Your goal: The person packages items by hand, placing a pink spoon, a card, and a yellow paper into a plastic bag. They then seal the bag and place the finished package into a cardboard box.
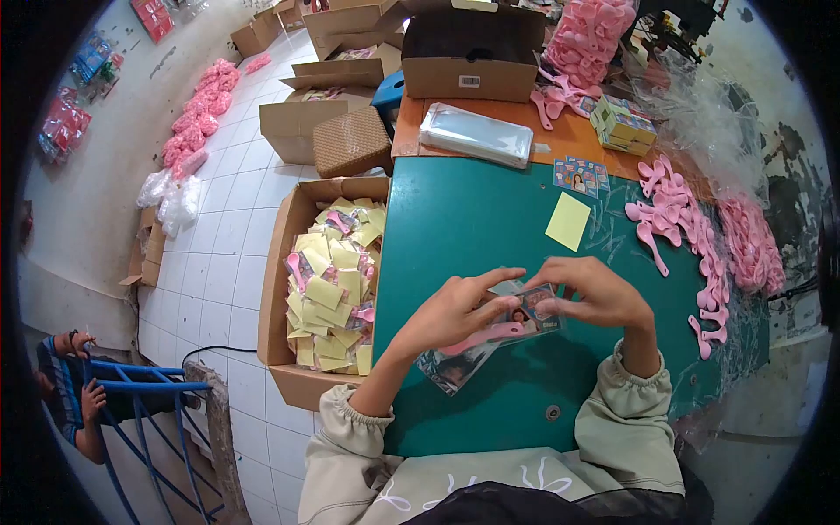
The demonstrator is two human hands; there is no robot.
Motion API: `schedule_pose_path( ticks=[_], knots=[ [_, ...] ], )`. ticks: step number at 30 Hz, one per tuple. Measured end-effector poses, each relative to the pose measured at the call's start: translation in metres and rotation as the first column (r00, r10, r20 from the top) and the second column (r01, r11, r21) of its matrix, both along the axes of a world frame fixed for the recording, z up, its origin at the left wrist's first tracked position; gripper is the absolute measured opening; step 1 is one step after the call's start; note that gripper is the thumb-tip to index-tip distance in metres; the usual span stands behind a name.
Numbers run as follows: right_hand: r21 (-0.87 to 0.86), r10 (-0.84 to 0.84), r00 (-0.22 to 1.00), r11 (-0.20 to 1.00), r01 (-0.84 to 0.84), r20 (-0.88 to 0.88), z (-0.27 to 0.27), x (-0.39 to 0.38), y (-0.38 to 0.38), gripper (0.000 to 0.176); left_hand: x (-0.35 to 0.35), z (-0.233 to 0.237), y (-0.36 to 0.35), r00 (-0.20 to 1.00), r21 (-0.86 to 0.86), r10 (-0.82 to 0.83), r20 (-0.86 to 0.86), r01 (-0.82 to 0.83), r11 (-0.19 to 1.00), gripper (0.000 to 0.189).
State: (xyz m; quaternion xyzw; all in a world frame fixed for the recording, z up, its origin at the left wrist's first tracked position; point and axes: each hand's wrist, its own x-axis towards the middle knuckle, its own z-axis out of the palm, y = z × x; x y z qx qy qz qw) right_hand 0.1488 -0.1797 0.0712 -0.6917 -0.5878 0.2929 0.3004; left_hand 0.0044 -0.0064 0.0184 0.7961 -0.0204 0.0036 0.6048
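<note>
Over the green table, my left hand [459, 311] pinches a clear plastic bag [453, 372] that hangs at a slant below the fingers. A pink spoon [486, 336] lies lengthwise in the bag. Facing it, my right hand [599, 293] has thumb and fingers closed on a small printed card [547, 322] at the bag's upper end. Card and bag overlap between the two hands. Just beyond them, a yellow card [569, 220] lies flat on the table, with several printed cards [582, 175] behind it.
Loose pink spoons [669, 206] spread along the table's right side. A cardboard box [278, 289] of packed bags stands at the left. Clear bags are stacked [477, 134] at the back, near an open carton [472, 74]. Another person [74, 398] holds a blue metal frame [140, 385].
</note>
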Motion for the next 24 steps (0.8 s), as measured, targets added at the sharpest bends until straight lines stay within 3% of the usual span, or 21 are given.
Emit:
schedule_pose_path(
  ticks=[3,4,7,8,10,12,13,16,19,22,24],
  knots=[
    [0.029,0.061,0.996,0.998,-0.064,0.070,-0.020,-0.010,0.004,0.023,-0.001,0.008,-0.013,0.992,0.138,0.102,-0.076,-0.091,0.986,0.055],
    [0.118,0.011,1.000,0.993,-0.012,0.010,-0.026,-0.014,0.006,0.022,-0.002,0.010,-0.017,0.982,0.207,0.155,-0.105,-0.130,0.970,0.059],
    [-0.007,-0.212,0.969,0.977,0.212,-0.127,-0.028,-0.011,0.001,0.019,-0.008,0.004,-0.012,0.971,0.378,0.238,0.002,-0.221,0.899,0.064],
    [-0.025,-0.261,0.947,0.965,0.261,-0.185,-0.029,-0.008,-0.001,0.018,-0.011,0.004,-0.001,0.975,0.320,0.200,-0.094,-0.161,0.934,0.063],
    [-0.069,-0.360,0.885,0.932,0.356,-0.294,-0.035,0.002,-0.008,0.017,-0.022,-0.002,0.018,0.990,0.035,0.098,-0.103,-0.095,0.995,0.060],
    [-0.094,-0.423,0.867,0.906,0.414,-0.264,-0.040,0.005,-0.013,0.016,-0.028,-0.014,0.025,0.989,-0.206,0.075,-0.128,-0.100,0.973,0.055],
    [-0.105,-0.452,0.856,0.892,0.440,-0.250,-0.041,0.004,-0.013,0.017,-0.030,-0.018,0.026,0.986,-0.218,0.081,-0.145,-0.112,0.969,0.055],
    [-0.116,-0.475,0.756,0.871,0.478,-0.449,-0.027,-0.009,-0.009,0.019,-0.032,-0.023,0.026,0.978,-0.255,0.119,-0.172,-0.161,0.953,0.055],
    [-0.129,-0.441,0.797,0.894,0.428,-0.413,-0.034,-0.005,-0.011,0.020,-0.032,-0.022,0.022,0.975,-0.324,0.163,-0.154,-0.206,0.924,0.054],
    [-0.030,-0.400,0.834,0.906,0.421,-0.381,-0.046,-0.004,-0.011,0.019,-0.033,-0.020,0.018,0.979,-0.421,0.136,-0.154,-0.190,0.887,0.054],
    [-0.075,-0.386,0.756,0.908,0.411,-0.528,-0.047,-0.004,-0.009,0.016,-0.033,-0.020,0.018,0.978,-0.420,0.111,-0.174,-0.176,0.890,0.054]
  ],
)
